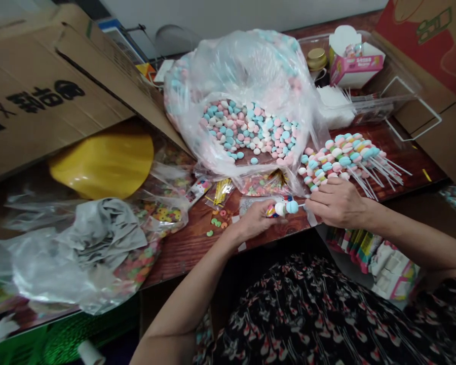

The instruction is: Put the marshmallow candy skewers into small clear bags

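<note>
View: head camera, looking down at your hands over the table (182, 253).

Landmark: clear plastic bag (243, 66), open and full of pastel candies.

Left hand (254, 220): in front of the bag; your fingers (266, 215) are clamped around the candy end of a candy skewer (285, 207).

Right hand (338, 203): in front of the bag and to its right; your fingers are together at the skewer's tip, but you cannot tell whether they grip it.

Skewer axis: nearly level across the view, with the candies toward your left hand and the bare tip pointing toward your right.

Handling: a pinch close to the candies probably steadies the thin stick best.

Rest: bundle of candy skewers (349, 157), right of the bag; loose candy rings (216, 223), in front of it; pink paper box (355, 63), behind and right of it; cardboard box (49, 86), left of it.
</note>
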Action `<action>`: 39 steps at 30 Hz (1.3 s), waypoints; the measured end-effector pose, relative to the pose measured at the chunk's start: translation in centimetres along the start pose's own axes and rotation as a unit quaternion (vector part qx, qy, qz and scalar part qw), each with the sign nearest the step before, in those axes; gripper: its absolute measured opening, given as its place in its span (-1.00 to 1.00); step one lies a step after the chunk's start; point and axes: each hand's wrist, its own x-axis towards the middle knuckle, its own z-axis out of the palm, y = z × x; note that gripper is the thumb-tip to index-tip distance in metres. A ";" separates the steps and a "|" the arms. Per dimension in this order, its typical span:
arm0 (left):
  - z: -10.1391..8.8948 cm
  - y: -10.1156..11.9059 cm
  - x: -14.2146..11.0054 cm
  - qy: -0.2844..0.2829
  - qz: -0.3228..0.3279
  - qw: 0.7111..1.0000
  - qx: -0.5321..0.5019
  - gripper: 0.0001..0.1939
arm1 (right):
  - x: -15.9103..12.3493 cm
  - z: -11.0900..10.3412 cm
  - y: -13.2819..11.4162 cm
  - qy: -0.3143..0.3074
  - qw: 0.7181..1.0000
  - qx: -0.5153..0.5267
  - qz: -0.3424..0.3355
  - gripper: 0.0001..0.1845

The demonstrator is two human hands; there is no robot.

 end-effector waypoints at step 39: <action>-0.5 1.2 0.1 -0.056 -0.073 0.996 -0.017 -0.68 | 3.1 -1.0 -0.4 -0.015 0.993 -0.116 -0.012 -0.77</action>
